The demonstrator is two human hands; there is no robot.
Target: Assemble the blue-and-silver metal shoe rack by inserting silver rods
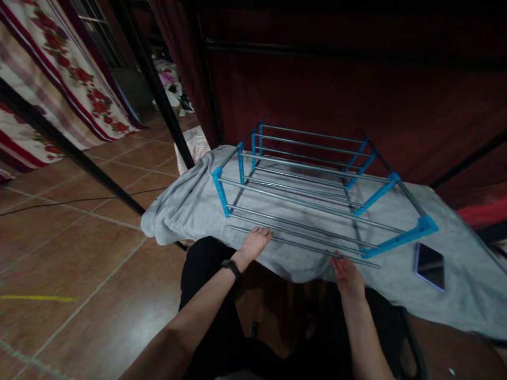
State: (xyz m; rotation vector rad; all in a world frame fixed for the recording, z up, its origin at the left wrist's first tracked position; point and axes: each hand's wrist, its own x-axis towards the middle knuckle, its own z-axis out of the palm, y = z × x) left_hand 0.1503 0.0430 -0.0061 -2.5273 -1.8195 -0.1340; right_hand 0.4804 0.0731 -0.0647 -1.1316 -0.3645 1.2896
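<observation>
A loose grey metal rod (301,245) runs along the near edge of the bed, in front of a rack (225,192) of metal tubes with blue plastic joints. My left hand (255,244), with a dark band on its wrist, is closed over the rod left of its middle. Towards the rod's right end, my right hand (348,275) has its fingertips closed on it from the near side, palm partly turned up. The rack lies on the grey blanket, its rods running left to right. The rod is apart from the rack's blue joints.
The grey blanket (186,200) covers the bed under the rack. A phone (430,266) lies at the right. Black frame posts (154,79) stand at the left, and a dark red curtain (317,89) hangs behind. A thin cable (79,201) crosses the tiled floor.
</observation>
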